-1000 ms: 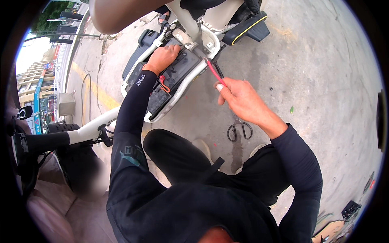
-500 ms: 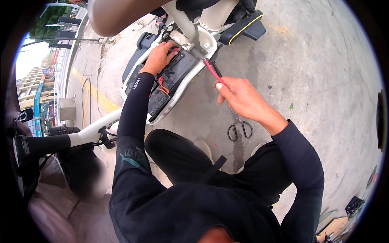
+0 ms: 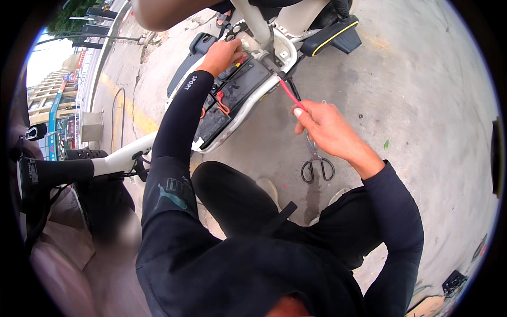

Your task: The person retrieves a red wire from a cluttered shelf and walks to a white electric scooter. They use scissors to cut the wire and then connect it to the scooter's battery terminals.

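Observation:
Before me is a white electric scooter frame (image 3: 236, 127) with its floor compartment uncovered, showing black batteries (image 3: 245, 84). My left hand (image 3: 223, 57) reaches to the compartment's far end, fingers curled down beside a red and yellow wire end (image 3: 240, 62); what they hold is hidden. My right hand (image 3: 328, 127) is closed on the near end of a red cable (image 3: 291, 94), thumb on top. The cable stretches taut to the frame's right edge, with a black cable behind it. Orange-red wires (image 3: 222, 103) loop over the batteries.
Black-handled scissors (image 3: 318, 168) lie on the concrete below my right hand. A black pedal-like footrest with a yellow line (image 3: 331, 37) juts out at the upper right. The brown seat (image 3: 169, 11) overhangs the top. A grey block (image 3: 92, 127) stands at the left.
The scooter sits slightly higher and further right in the picture. My left hand has shifted toward the compartment's far end; my right hand keeps its grip on the red cable.

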